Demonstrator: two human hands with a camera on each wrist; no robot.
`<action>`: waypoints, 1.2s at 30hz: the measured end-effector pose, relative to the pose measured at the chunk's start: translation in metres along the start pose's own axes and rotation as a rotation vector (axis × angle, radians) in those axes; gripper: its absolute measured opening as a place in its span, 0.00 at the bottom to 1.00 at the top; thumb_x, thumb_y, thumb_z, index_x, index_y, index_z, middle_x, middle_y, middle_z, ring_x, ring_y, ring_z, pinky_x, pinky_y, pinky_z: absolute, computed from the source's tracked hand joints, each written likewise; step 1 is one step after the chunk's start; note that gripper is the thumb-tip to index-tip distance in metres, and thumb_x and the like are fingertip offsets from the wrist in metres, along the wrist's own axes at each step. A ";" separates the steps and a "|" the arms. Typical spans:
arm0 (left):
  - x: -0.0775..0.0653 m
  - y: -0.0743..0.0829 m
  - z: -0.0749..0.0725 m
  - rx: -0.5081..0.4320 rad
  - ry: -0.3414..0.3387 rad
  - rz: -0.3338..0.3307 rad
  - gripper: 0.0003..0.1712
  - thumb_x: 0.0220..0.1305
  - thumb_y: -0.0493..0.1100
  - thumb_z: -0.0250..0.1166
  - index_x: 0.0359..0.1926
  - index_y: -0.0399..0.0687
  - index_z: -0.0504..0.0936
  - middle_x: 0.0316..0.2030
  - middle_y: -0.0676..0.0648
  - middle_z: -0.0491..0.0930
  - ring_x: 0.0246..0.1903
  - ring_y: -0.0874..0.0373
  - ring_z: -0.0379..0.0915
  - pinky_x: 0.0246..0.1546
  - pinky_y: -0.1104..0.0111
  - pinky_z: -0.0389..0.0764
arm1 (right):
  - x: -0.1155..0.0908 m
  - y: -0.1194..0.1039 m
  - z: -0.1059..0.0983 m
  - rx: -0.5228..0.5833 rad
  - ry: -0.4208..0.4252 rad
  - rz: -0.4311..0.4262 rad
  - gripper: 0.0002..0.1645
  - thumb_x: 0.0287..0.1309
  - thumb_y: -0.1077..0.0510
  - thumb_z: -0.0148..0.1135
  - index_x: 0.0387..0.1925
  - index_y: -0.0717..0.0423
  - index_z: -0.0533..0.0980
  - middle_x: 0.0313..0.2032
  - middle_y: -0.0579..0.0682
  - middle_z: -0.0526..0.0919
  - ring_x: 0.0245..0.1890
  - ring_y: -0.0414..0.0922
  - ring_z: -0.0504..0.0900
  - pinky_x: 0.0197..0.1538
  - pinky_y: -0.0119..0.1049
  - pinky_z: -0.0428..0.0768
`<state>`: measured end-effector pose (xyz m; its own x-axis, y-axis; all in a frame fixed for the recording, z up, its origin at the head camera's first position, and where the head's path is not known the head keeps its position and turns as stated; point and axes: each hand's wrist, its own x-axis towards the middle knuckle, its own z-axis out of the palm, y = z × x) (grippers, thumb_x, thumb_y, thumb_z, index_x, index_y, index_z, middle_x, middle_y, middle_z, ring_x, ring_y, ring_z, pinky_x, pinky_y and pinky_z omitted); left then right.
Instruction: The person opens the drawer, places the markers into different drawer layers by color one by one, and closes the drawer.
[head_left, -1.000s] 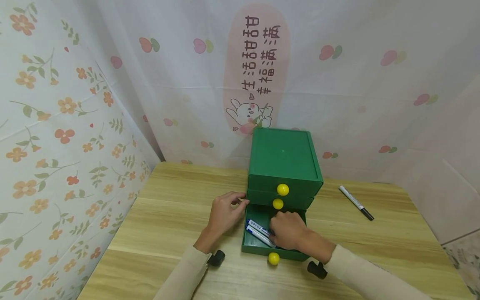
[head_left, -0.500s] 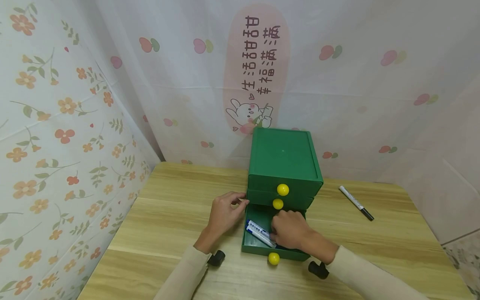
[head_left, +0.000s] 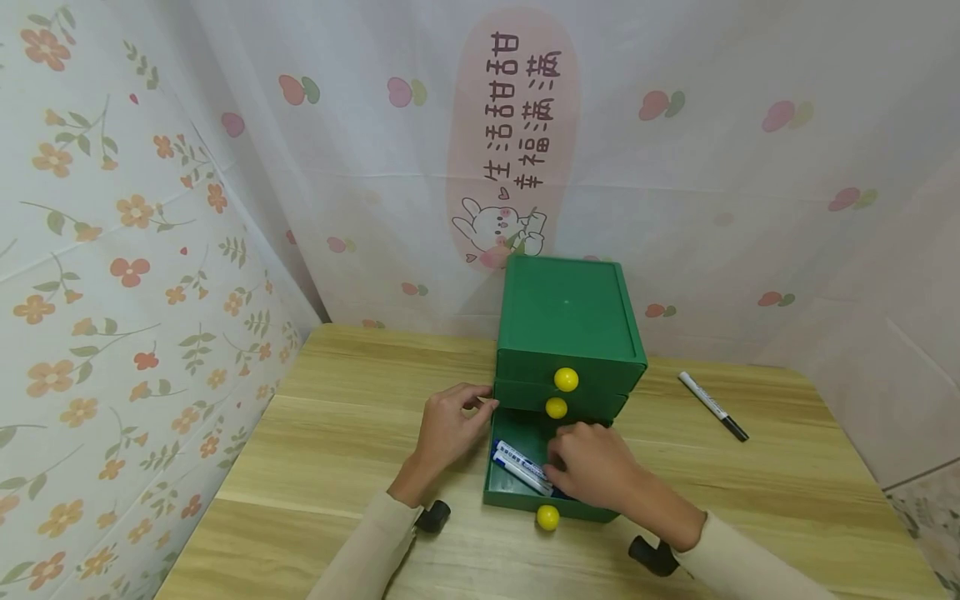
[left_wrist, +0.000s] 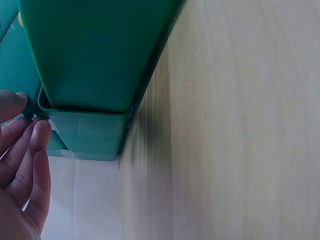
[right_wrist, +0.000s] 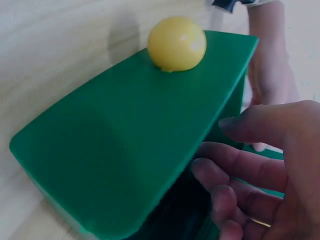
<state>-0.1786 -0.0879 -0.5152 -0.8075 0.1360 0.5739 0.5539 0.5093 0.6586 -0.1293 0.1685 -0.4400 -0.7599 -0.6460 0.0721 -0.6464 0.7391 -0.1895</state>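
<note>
A green drawer cabinet with yellow round knobs stands at the back of the table. Its bottom drawer is pulled out. Inside lie white markers with blue ends, partly hidden by my right hand. That hand is over the drawer's right half. Its thumb and fingers are loosely bent and apart, with nothing seen between them in the right wrist view. My left hand pinches the cabinet's left front edge between thumb and fingertips, beside the middle drawer.
A white marker with a black cap lies on the wooden table, right of the cabinet. A printed curtain hangs directly behind the table, and a floral cloth hangs at the left.
My right hand has moved slightly right and back from the markers, and its fingers have loosened. The left hand and the cabinet have stayed put.
</note>
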 end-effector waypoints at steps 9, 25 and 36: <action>0.000 0.001 0.000 0.008 -0.001 0.003 0.10 0.67 0.37 0.79 0.47 0.37 0.94 0.42 0.43 0.93 0.33 0.56 0.91 0.39 0.61 0.92 | -0.023 -0.011 -0.005 0.068 0.101 0.011 0.10 0.62 0.55 0.78 0.27 0.44 0.84 0.27 0.34 0.77 0.23 0.30 0.70 0.24 0.28 0.72; 0.000 0.001 0.000 -0.003 0.002 0.000 0.10 0.68 0.37 0.79 0.47 0.37 0.93 0.43 0.43 0.93 0.34 0.56 0.91 0.39 0.61 0.92 | -0.058 -0.033 0.016 0.101 -0.087 0.163 0.09 0.64 0.47 0.80 0.33 0.46 0.90 0.26 0.31 0.78 0.24 0.32 0.70 0.28 0.35 0.73; 0.000 0.002 -0.001 0.004 -0.005 -0.008 0.10 0.68 0.37 0.79 0.47 0.37 0.93 0.43 0.43 0.93 0.34 0.55 0.91 0.40 0.60 0.92 | -0.061 -0.043 0.029 -0.056 -0.008 0.182 0.14 0.65 0.43 0.79 0.30 0.47 0.87 0.26 0.38 0.82 0.20 0.34 0.71 0.24 0.34 0.75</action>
<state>-0.1769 -0.0873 -0.5135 -0.8130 0.1361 0.5661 0.5465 0.5139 0.6612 -0.0530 0.1709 -0.4643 -0.8641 -0.5021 0.0342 -0.5014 0.8532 -0.1435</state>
